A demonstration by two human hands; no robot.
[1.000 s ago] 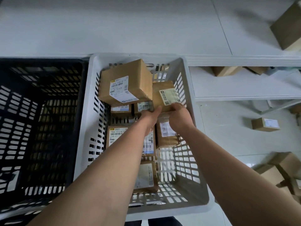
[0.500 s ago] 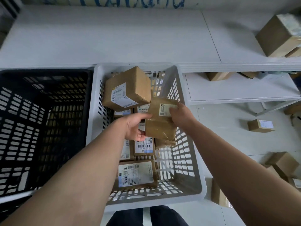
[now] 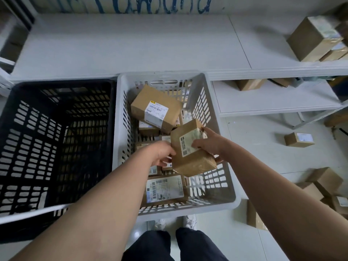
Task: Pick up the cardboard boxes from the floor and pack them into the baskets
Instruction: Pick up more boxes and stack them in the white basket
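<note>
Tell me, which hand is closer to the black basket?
Left. The left hand holds the box on the side facing the black basket; the right hand grips the box's far side, farther away.

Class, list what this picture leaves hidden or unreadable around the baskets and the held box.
Head view:
Label print on the held box: blurred, partly under the right hand.
Boxes beneath it in the white basket: hidden by box and left hand.
Black basket floor: dim, contents unclear.
Floor boxes at right: cut by the edge.

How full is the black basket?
Empty, as far as visible: the black basket shows only bare slotted walls and bottom, no boxes inside.
</note>
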